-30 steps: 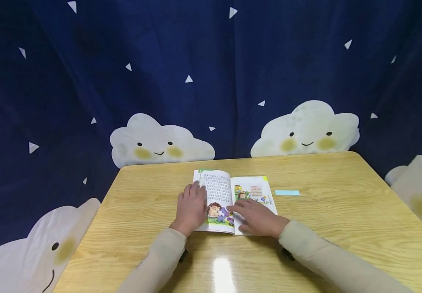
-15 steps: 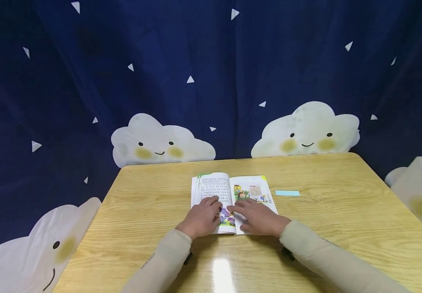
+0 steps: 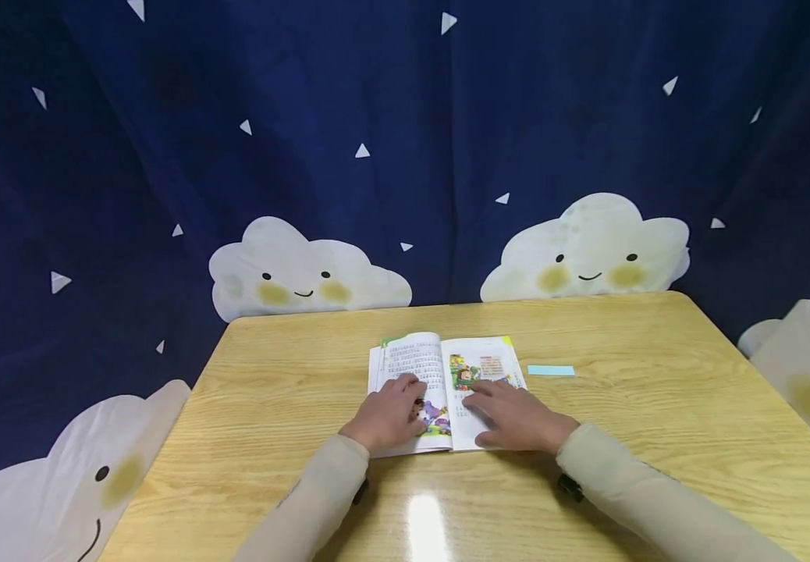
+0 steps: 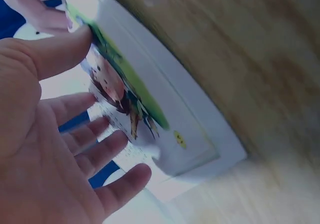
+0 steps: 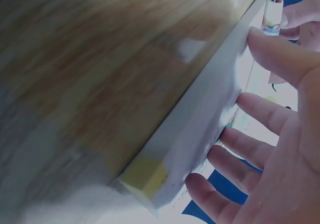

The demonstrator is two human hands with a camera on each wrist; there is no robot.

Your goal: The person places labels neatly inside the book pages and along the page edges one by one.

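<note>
Left hand and right hand rest released, fingers loosely spread, on facing pages of an open book. It lies mid-tabletop, a pale blue strip near its right edge.

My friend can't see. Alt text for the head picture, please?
A person's left grip and right grip rest on an open illustrated book on a wooden table. A pale-blue strip lies to the right; behind is a navy curtain with smiling clouds.

Glare is whitening a patch of table low in the head view. Both wrist views are looking dimmer, softly blurred.
</note>
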